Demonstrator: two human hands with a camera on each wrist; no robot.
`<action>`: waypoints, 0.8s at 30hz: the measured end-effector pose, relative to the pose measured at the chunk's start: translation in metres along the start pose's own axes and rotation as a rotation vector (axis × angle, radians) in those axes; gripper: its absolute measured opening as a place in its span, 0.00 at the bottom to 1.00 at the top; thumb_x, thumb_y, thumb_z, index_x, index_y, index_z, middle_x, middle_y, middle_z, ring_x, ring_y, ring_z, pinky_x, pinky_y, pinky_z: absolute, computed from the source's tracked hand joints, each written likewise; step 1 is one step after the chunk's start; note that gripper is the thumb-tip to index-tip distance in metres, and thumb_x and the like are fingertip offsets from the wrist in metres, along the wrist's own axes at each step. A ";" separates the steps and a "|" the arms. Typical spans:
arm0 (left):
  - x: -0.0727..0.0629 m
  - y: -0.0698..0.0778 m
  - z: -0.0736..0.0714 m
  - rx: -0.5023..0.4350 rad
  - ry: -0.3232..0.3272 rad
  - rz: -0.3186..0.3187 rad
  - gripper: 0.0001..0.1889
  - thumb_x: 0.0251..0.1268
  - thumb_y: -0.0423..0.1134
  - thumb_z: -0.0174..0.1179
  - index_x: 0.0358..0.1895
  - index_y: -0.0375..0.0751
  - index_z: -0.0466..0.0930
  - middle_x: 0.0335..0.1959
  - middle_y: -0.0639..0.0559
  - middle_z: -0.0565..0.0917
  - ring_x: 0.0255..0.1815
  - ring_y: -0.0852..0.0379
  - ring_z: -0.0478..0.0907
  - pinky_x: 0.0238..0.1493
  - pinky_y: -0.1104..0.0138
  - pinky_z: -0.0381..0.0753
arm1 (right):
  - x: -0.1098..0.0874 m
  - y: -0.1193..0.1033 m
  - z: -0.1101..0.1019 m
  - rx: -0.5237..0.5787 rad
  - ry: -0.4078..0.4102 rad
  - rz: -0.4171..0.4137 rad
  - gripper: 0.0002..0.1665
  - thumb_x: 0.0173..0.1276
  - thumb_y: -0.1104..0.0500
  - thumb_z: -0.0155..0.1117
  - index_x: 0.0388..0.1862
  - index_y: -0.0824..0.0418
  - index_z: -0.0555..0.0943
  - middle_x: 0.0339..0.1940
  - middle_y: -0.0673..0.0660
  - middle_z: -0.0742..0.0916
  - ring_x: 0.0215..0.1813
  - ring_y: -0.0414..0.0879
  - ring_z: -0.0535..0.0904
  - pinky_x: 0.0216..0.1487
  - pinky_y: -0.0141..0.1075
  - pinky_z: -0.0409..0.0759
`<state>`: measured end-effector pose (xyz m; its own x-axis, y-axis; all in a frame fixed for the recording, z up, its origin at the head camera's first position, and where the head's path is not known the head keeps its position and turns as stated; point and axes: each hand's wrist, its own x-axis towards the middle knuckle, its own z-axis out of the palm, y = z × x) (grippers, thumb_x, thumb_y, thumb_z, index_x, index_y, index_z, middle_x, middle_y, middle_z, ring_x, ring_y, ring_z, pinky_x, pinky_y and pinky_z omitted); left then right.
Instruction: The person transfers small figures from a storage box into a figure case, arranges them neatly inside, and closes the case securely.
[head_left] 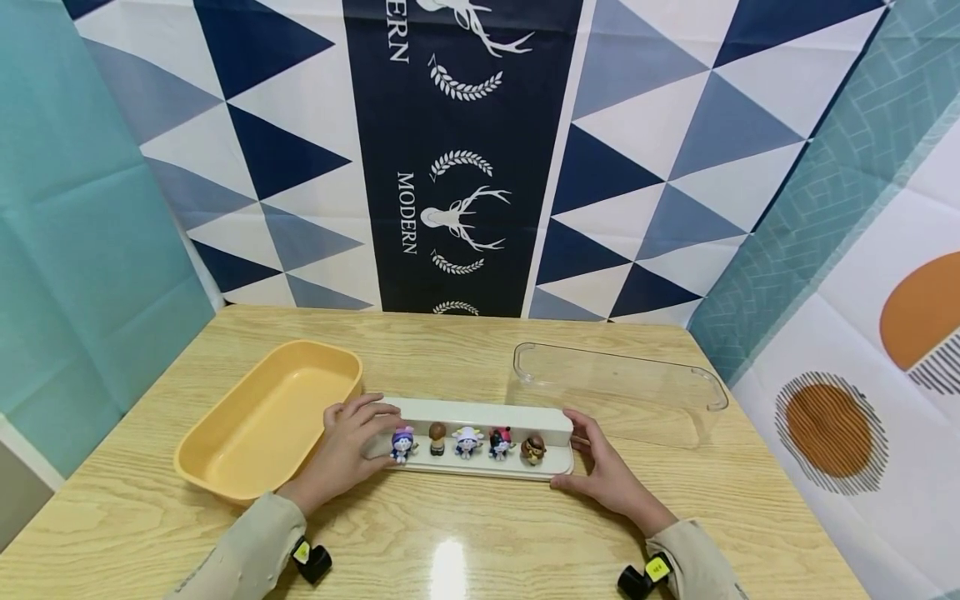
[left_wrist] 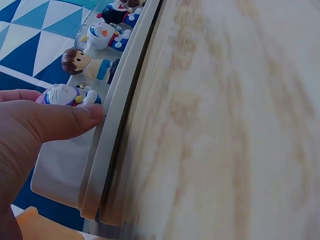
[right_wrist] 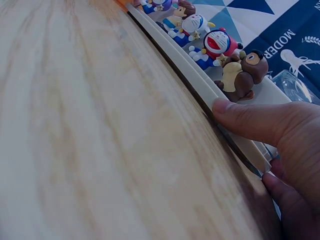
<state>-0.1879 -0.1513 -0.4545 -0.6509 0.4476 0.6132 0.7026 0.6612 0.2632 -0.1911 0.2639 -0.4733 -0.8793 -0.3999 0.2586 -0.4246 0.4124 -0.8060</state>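
A white two-step display stand [head_left: 480, 412] lies across the middle of the table, with several small figurines lined up on its lower step. At its left end my left hand [head_left: 348, 446] pinches the leftmost figurine, a cat figure in a purple-pink hat [head_left: 402, 444], with the thumb [left_wrist: 75, 122] at its feet and a finger by its head. Beside it stand a brown-haired figure [head_left: 437, 437], a white-hooded one [head_left: 467, 442], a red-hooded one [head_left: 500, 442] and a brown animal figure [head_left: 533, 450]. My right hand [head_left: 603, 471] grips the stand's right end, thumb on the front edge.
To the left, a yellow-orange plastic basin [head_left: 258, 417] stands close to my left forearm. A clear plastic cover [head_left: 615, 392] sits behind the stand at the right. Patterned cloth [head_left: 457, 167] hangs along the table's back edge.
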 end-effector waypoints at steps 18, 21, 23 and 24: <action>0.000 0.000 0.000 -0.002 -0.070 -0.055 0.27 0.46 0.39 0.78 0.53 0.49 0.81 0.67 0.44 0.74 0.73 0.39 0.58 0.62 0.35 0.51 | 0.000 0.001 -0.001 0.010 0.003 -0.014 0.59 0.54 0.61 0.81 0.77 0.63 0.55 0.65 0.64 0.74 0.66 0.44 0.69 0.67 0.37 0.69; 0.000 0.002 0.001 -0.022 -0.089 -0.092 0.27 0.46 0.37 0.78 0.53 0.47 0.80 0.68 0.43 0.73 0.75 0.38 0.55 0.64 0.34 0.49 | 0.000 0.002 -0.001 0.013 -0.001 -0.011 0.59 0.54 0.60 0.81 0.77 0.64 0.54 0.65 0.64 0.74 0.67 0.46 0.69 0.68 0.40 0.69; 0.000 0.003 0.002 -0.033 -0.089 -0.106 0.27 0.45 0.35 0.78 0.52 0.47 0.80 0.68 0.42 0.73 0.75 0.37 0.55 0.64 0.33 0.49 | 0.000 0.002 0.000 0.015 -0.002 -0.006 0.59 0.54 0.60 0.81 0.77 0.64 0.54 0.66 0.64 0.73 0.67 0.47 0.69 0.68 0.41 0.69; -0.001 0.003 0.002 -0.041 -0.085 -0.111 0.27 0.44 0.34 0.78 0.52 0.46 0.80 0.68 0.42 0.73 0.75 0.37 0.55 0.64 0.33 0.48 | 0.000 0.002 0.000 0.015 -0.002 -0.004 0.59 0.54 0.60 0.81 0.77 0.64 0.54 0.66 0.64 0.73 0.67 0.48 0.69 0.68 0.41 0.69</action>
<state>-0.1859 -0.1482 -0.4558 -0.7458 0.4239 0.5139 0.6353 0.6849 0.3569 -0.1918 0.2651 -0.4747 -0.8769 -0.4036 0.2609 -0.4251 0.3981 -0.8129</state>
